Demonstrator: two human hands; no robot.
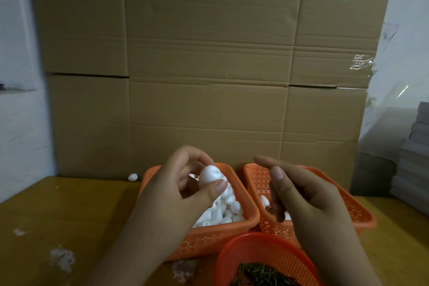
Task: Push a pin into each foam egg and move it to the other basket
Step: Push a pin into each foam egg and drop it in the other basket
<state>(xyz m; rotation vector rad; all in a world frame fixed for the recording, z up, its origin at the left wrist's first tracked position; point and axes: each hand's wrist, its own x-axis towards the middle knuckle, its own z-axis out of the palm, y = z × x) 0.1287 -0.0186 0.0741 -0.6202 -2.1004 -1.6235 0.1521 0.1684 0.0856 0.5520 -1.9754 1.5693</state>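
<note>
Cardboard backdrop point(209, 65), pin bowl point(260, 251) cropped

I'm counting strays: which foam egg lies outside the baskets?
The lone egg on the table, by the cardboard, left of the left basket. The others lie in baskets or in the left hand.

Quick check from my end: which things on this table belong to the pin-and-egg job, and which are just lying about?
Job:
- left hand holding a foam egg
- right hand, fingers together; a pin, if held, is too small to see
- left basket full of eggs
- right basket with a few eggs
- pin basket

Lying about:
- stray egg
- cardboard
- grey stack
</note>
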